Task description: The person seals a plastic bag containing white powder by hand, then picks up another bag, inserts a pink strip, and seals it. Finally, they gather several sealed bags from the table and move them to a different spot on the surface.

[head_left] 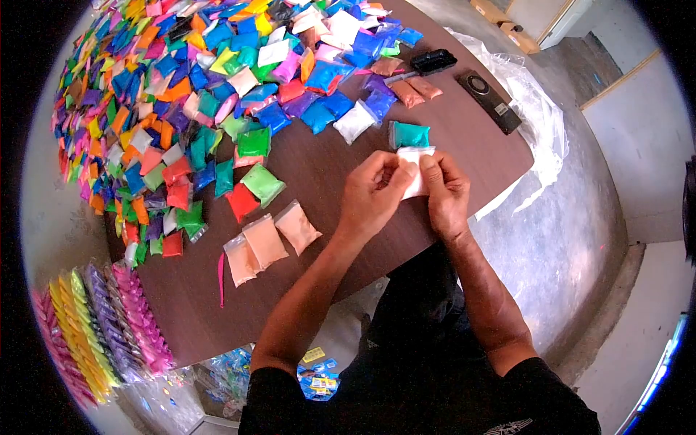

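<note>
Between my two hands is a small white packet (415, 190) in a clear zip bag, held upright near the table's front edge. My left hand (377, 190) pinches its left side near the top, fingers curled. On the right side, my right hand (445, 190) grips it with the thumb laid along its face. Just beyond the packet lies a teal packet (410, 135). Left of my left hand are several peach packets (265, 241), with a pink strip (221, 281) beside them.
A large heap of colourful packets (217, 72) covers the back left of the brown table (326, 174). Black tray (433, 61) and dark box (489, 101) sit at the right. Twisted coloured packs (101, 326) hang at the left edge. Plastic sheeting (536, 109) lies beyond the table.
</note>
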`<state>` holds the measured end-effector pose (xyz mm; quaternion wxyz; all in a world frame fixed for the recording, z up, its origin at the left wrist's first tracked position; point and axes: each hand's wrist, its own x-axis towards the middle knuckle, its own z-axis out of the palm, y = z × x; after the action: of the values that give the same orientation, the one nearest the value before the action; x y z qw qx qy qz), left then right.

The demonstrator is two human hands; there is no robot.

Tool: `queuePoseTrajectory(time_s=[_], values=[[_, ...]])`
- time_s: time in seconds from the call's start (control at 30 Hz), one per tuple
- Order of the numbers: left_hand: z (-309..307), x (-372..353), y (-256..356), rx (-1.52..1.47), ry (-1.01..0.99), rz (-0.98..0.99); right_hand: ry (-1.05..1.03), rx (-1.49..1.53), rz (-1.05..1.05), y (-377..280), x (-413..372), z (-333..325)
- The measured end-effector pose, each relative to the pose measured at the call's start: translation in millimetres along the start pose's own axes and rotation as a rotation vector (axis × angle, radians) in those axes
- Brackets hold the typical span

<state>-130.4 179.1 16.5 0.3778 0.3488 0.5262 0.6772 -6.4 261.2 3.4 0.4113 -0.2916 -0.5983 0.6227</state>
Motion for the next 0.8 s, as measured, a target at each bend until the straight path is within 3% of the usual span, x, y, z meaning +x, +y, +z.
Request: queuePoseTrajectory(time_s=[0.13, 0.2, 0.33, 0.4, 0.43, 0.5, 0.6, 0.8], values=[[2.9, -1.6, -8.0, 0.174, -0.052, 0.124, 0.034, 0.092, -0.004, 0.2, 2.0, 0.6], [1.8, -1.2, -10.0, 0.227, 0.012, 0.131, 0.098, -0.034, -0.058, -0.9, 1.5, 7.9], [1.5, -2.5, -0.2, 0.358, 0.130, 0.179, 0.112, 0.014, -0.087, -4.2, -1.9, 11.3], [1.9, -1.9, 0.7, 0.600, 0.176, 0.382, 0.026, -0.071, -0.116, -8.7, -4.4, 11.5], [3.0, -3.3, 3.3, 0.600, 0.176, 0.382, 0.026, -0.070, -0.115, -8.2, -5.2, 9.7], [5.9, -6.8, 9.6, 0.707, 0.116, 0.562, -0.016, -0.176, -0.114, -5.9, -5.7, 3.8], [8.3, -6.1, 6.3, 0.570, 0.085, 0.590, 0.041, 0.025, 0.030, -1.6, -7.0, -0.7], [-2.3, 0.3, -0.2, 0.382, 0.096, 0.326, 0.031, 0.040, -0.096, 9.6, -3.6, -3.4]])
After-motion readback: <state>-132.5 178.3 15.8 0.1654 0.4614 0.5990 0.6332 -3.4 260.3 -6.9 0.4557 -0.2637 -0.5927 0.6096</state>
